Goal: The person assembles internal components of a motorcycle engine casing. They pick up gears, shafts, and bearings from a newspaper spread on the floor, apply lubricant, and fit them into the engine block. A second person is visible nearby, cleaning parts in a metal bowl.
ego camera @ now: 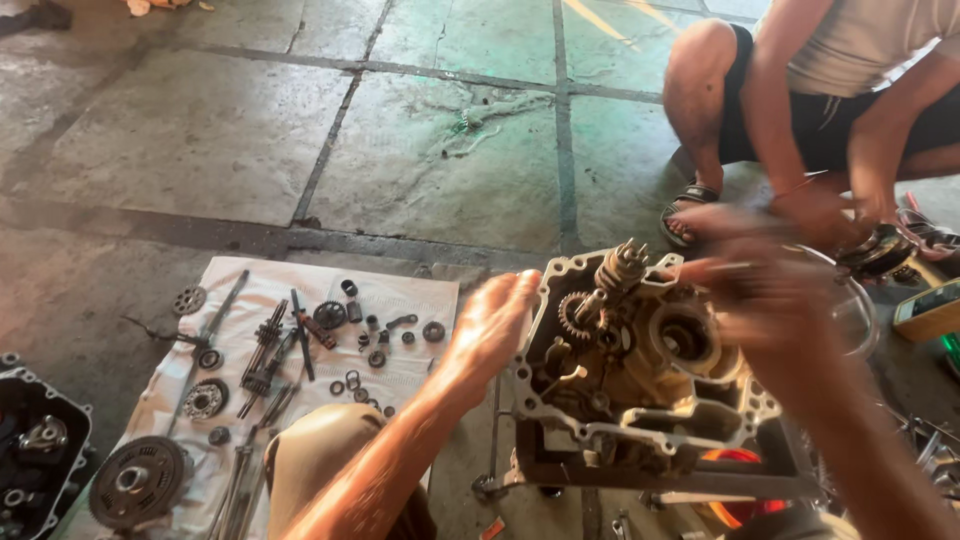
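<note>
Head view: one grey cast-metal engine case (640, 400) sits open on a stand over the stained concrete-slab floor (200, 130). The left hand (490, 325) rests flat on its left rim, fingers loose. The right hand (770, 290) is blurred above the case; I cannot tell its grip. One white cloth (400, 300) carries small gears and shafts.

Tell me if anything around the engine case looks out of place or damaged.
Nothing looks damaged. The open engine case sits upright on a frame, left hand on its rim, right hand blurred above it. Gears and shafts lie sorted on the white cloth. One clutch disc overhangs the cloth's corner.
</note>
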Available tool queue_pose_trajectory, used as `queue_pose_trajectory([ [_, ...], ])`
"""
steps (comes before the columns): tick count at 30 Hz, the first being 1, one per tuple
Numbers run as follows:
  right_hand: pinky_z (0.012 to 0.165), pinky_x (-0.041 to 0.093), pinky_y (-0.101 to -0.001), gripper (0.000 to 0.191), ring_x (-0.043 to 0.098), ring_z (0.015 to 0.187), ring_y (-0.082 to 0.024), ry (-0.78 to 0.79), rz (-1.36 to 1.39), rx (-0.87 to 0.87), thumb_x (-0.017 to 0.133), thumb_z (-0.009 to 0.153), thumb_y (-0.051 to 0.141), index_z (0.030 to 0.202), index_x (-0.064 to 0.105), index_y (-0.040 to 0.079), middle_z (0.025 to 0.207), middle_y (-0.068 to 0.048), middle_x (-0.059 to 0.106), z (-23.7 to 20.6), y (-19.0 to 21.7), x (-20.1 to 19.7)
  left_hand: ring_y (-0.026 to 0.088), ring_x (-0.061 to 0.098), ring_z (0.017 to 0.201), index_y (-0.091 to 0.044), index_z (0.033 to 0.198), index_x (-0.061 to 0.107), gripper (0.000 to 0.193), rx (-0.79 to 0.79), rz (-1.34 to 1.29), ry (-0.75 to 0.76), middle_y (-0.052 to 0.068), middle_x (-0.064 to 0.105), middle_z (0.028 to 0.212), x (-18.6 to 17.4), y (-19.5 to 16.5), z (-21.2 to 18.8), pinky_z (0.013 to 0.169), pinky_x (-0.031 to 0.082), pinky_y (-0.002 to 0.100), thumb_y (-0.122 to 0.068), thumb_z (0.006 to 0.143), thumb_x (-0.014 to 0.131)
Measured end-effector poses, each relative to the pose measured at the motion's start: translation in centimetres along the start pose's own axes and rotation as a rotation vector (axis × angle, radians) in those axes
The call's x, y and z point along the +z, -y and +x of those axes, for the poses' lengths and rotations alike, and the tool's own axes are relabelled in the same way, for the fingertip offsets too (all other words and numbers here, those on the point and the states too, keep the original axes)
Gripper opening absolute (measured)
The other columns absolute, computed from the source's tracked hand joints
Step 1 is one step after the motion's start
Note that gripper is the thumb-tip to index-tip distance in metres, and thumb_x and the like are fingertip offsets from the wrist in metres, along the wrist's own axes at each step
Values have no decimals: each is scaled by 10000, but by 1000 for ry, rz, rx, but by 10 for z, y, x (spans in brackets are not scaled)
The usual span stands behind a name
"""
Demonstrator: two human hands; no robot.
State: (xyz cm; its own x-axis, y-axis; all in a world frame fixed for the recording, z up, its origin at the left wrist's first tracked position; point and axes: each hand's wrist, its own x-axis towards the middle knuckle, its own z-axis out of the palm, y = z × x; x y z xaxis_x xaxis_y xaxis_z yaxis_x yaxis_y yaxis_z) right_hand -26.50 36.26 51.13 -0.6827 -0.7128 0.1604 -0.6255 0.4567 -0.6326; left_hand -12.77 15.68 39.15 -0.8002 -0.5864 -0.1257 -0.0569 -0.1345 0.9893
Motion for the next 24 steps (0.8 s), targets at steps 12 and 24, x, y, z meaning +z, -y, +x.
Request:
queue_pose_trajectory([
  [12, 523, 459, -246, 384, 573, 605, -101, -404, 417, 321, 647, 980, 113, 1357, 638, 42, 753, -59, 650, -16, -101, 20, 247, 702, 1063, -82, 1155, 723, 294, 357, 381, -159, 96, 739, 1126, -3, -16, 25, 875, 557, 350, -206, 888, 710],
  [24, 545, 472, -217, 461, 608, 600, -88, -349, 406, 227, 721, 981, 134, 1426, 664, 27, 726, -77, 678, -19, -170, 37, 318, 573, 1263, -91, 1019, 782, 220, 390, 579, -218, 172, 647, 1291, 33, -19, 56, 1047, 430, 455, -202, 968, 599],
])
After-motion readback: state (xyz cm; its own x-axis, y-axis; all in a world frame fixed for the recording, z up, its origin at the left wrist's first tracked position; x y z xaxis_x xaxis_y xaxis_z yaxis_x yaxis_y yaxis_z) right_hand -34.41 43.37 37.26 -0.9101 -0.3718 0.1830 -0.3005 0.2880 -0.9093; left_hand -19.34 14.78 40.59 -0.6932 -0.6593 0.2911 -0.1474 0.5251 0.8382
